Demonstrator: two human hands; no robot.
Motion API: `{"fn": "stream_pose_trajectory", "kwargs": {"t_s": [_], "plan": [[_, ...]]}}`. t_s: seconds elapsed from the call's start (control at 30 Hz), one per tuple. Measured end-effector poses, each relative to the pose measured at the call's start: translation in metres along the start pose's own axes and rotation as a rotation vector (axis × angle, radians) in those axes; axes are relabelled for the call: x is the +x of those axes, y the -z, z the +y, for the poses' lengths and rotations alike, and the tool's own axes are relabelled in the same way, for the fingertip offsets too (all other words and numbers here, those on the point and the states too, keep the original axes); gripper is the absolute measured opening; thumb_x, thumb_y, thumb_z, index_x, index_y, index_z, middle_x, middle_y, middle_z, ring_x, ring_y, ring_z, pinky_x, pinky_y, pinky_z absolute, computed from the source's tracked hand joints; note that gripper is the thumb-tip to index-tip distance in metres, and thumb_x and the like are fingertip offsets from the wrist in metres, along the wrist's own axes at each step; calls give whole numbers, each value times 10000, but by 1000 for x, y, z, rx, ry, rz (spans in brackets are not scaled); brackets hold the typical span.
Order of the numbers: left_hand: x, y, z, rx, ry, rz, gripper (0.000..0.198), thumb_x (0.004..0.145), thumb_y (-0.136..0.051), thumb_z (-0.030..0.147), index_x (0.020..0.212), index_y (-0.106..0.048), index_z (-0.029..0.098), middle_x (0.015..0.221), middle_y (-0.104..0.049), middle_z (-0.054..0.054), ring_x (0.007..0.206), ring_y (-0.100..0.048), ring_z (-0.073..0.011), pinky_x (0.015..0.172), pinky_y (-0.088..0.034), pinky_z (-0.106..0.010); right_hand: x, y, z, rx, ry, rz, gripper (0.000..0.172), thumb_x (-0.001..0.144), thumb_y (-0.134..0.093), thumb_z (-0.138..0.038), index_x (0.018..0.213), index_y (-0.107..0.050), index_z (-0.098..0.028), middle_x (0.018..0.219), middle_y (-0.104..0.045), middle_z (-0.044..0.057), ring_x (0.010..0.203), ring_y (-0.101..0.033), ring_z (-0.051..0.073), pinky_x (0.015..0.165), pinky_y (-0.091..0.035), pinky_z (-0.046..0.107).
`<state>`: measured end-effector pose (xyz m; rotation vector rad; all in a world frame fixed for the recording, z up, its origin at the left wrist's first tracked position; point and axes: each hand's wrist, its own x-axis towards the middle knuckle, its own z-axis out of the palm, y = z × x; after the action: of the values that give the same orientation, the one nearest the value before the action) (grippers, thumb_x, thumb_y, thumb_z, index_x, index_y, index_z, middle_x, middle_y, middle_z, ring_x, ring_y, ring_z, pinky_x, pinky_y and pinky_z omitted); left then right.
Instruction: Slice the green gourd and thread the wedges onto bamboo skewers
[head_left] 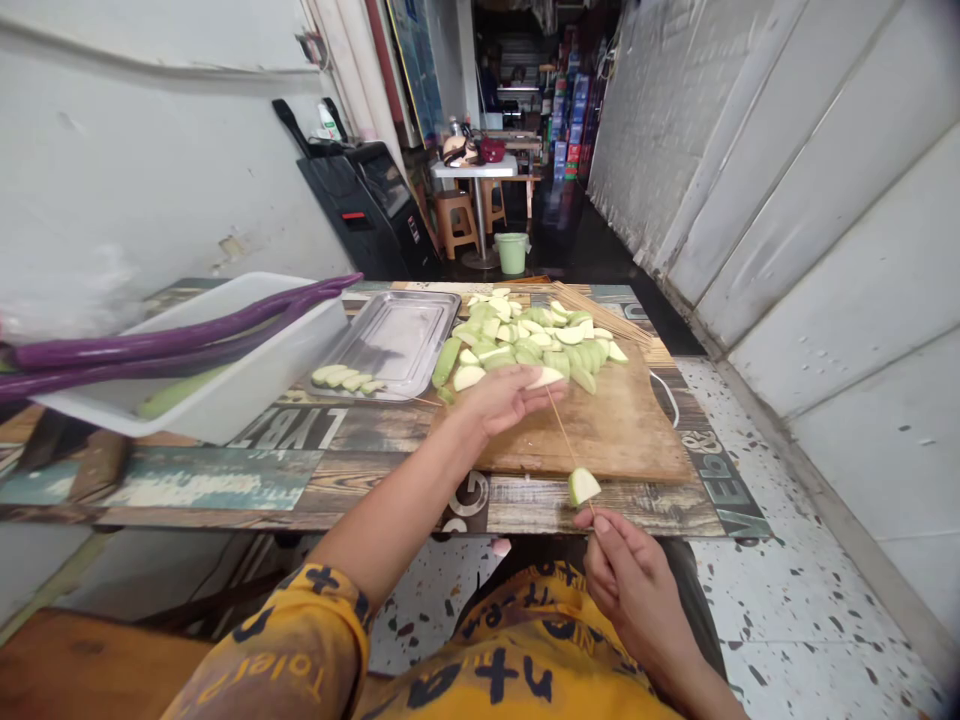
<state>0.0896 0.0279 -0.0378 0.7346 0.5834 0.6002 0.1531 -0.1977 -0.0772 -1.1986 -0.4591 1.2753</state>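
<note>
My right hand (pixel 630 570) grips the lower end of a thin wooden skewer (pixel 561 425), with one pale green vegetable slice (pixel 583 487) threaded low on it, just above the fingers. Over the near edge of the pile, my left hand (pixel 510 398) holds another slice (pixel 546 377) in its fingers, at the skewer's upper end. Whether the tip has entered that slice I cannot tell. Beyond it, a heap of cut slices (pixel 525 335) covers the back of the wooden cutting board (pixel 600 430). A filled skewer of slices (pixel 345 378) lies on the metal tray (pixel 390 335).
At the left stands a white plastic bin (pixel 225 410) with long purple eggplants (pixel 172 335) across it and a green vegetable (pixel 180 392) inside. Loose skewers (pixel 607 310) lie behind the board. On the floor farther off are a green bucket (pixel 512 254) and stools (pixel 455 222).
</note>
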Motion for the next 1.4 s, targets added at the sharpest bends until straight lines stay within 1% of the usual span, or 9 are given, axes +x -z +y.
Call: {"fn": "stream_pose_trajectory", "kwargs": {"t_s": [0.23,0.4,0.5,0.57,0.77,0.87,0.97,1.1,1.4], "plan": [[-1,-3,0,-30,-1,20,102,824,-490,51,754,-563,66,847,-677,-145,875,-664,-242,842,-525,-396,9,-6,-1,171,-34,-51,242,830,-540,-427,842,-536,-185,424,-248,-125,308,-120,21,292,-126,147],[-2,-5,0,-67,-19,42,101,811,-504,39,733,-558,75,827,-672,-120,884,-662,-244,861,-511,-434,17,-1,0,-325,175,117,290,831,-520,-434,923,-599,-170,449,-375,-75,368,-336,67,356,-278,176],[-3,-6,1,-82,-20,31,97,813,-505,43,740,-557,80,842,-671,-116,897,-658,-243,880,-496,-455,20,3,-1,-654,434,192,274,807,-541,-409,896,-655,-176,688,-627,48,625,-574,157,575,-453,260],[-4,-7,1,-89,-21,24,98,814,-501,42,739,-551,82,841,-670,-112,906,-655,-245,884,-493,-457,20,4,-1,-698,503,210,266,800,-548,-405,882,-663,-180,747,-645,66,685,-592,174,640,-463,281],[-7,-8,2,-123,9,-10,93,821,-491,50,748,-537,86,861,-668,-114,926,-648,-262,866,-511,-432,19,-3,-3,-39,54,-65,264,848,-495,-445,868,-540,-186,434,-232,-119,314,-155,35,300,-172,153],[-7,-9,1,-126,18,2,86,820,-491,49,755,-525,93,853,-665,-117,913,-653,-253,869,-509,-432,21,-5,-9,192,-76,-186,239,823,-547,-425,839,-518,-189,432,-207,-133,297,-93,24,263,-138,146],[-8,-12,-2,-106,42,26,92,815,-483,30,754,-514,91,829,-663,-125,890,-660,-256,848,-519,-426,24,-5,-14,206,-65,-157,252,804,-573,-427,846,-517,-185,429,-223,-135,292,-101,19,261,-140,143],[-8,-15,-5,-110,16,40,88,820,-482,39,759,-522,88,821,-665,-122,868,-666,-251,841,-521,-427,28,-5,-15,-63,54,-16,303,817,-536,-461,897,-537,-169,426,-252,-125,312,-149,24,298,-145,148],[-11,-18,-16,-104,45,-10,75,816,-502,61,759,-542,90,858,-665,-131,884,-660,-255,846,-506,-464,34,1,-21,-909,532,208,321,884,-399,-366,926,-634,-152,562,-526,17,535,-498,145,466,-360,230]]}}
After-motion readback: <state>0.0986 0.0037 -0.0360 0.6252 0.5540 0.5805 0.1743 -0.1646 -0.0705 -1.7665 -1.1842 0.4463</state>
